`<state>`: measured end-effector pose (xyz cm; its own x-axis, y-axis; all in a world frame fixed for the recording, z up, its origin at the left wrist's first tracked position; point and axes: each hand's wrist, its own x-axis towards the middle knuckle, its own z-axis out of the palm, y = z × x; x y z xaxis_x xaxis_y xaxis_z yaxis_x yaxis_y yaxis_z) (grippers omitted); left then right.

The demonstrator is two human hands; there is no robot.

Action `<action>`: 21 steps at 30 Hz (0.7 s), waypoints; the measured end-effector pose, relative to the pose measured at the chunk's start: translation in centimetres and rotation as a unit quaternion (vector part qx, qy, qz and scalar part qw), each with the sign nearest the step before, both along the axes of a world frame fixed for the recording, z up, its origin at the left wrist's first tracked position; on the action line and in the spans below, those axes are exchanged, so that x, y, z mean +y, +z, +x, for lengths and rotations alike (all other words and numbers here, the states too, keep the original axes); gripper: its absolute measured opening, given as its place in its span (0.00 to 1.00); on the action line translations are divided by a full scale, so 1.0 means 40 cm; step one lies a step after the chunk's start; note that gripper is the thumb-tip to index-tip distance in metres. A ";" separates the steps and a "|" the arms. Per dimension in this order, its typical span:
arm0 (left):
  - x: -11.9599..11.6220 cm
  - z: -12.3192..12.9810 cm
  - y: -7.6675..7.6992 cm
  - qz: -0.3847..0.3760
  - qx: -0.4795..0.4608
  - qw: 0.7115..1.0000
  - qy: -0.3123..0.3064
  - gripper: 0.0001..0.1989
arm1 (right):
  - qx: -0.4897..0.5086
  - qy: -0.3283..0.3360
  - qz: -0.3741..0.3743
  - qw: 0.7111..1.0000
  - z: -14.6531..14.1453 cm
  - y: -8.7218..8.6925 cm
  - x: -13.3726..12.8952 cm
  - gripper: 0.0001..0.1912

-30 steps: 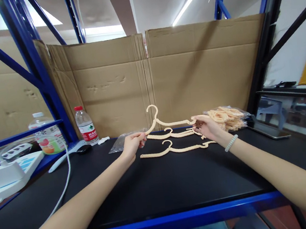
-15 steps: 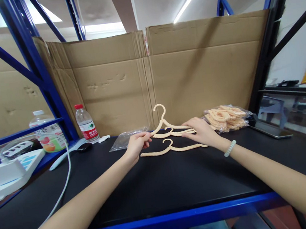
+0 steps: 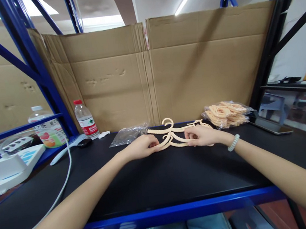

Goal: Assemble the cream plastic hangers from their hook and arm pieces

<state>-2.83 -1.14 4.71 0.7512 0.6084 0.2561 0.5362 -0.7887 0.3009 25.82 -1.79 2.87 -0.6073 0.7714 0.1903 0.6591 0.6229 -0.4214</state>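
Note:
Several cream clothes hangers [image 3: 162,131] lie close together on the black tabletop [image 3: 164,180], their hooks overlapping. My left hand [image 3: 143,146] is closed in a pinch on the left end of a front hanger [image 3: 180,139]. On the other side, the fingers of my right hand [image 3: 202,135] close round the right arm of that hanger. Behind it, another hanger stretches out to the left. My fingers hide both ends of the held hanger, and I cannot tell whether it touches the one beneath it.
A plastic bag of cream pieces [image 3: 225,114] sits at the back right, near a dark flat device [image 3: 273,125]. A clear plastic bag [image 3: 129,134] lies at the back. On the left are a red-capped bottle [image 3: 87,121], a brush [image 3: 68,148] and a white cable [image 3: 65,178].
Both hands have come down toward me with the held hanger, over the front hanger. The hanger's raised hook is lower now. My right hand has turned and its fingers are more curled.

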 end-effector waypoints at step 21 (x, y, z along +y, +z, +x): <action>-0.010 -0.003 0.004 0.136 0.178 0.975 0.010 0.05 | 0.017 -0.058 0.067 0.996 0.088 0.041 0.032 0.12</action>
